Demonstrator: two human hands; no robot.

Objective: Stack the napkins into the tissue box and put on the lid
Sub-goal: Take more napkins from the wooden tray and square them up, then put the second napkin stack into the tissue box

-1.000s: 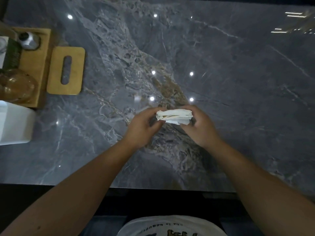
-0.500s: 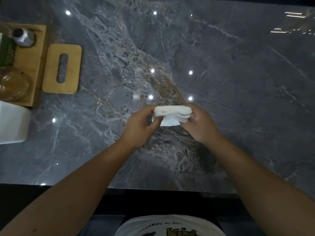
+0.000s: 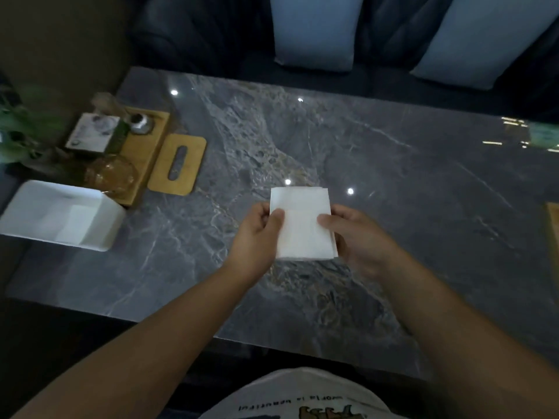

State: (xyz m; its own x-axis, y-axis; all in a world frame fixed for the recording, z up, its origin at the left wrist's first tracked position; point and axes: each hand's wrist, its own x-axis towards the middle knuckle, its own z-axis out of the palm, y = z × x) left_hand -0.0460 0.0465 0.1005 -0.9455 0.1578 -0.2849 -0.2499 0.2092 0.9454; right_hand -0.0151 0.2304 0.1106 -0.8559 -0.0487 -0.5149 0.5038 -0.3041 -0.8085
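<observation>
The fingers of the left hand point(image 3: 257, 234) and the right hand point(image 3: 360, 237) are curled narrowly around the side edges of a small stack of white square paper napkins point(image 3: 302, 225), each thumb pressed flat on the top sheet and the other fingers tucked out of sight beneath. The stack hangs above the middle of the dark grey marble table point(image 3: 393, 192), its broad face turned up toward the camera.

The open white rectangular plastic tissue box point(image 3: 112, 219) stands well apart at the left edge of the table, with a little white paper already inside. The flat slotted bamboo lid point(image 3: 177, 164) lies beyond it, just beside a wooden tray point(image 3: 142, 158) that carries a glass jar and small bottles.

The likely trouble lies in the carry to the left. The sheets are loose, and their far edges already sit slightly fanned, so a slack pinch could let the lower ones slide out or the stack splay. Lowered askew, a corner could catch the box rim and crumple.

Half a second ago the stack was held edge-on, showing its layered side. Now it is tipped flat, and the view has lifted to take in the whole box and the cushions behind the table.
</observation>
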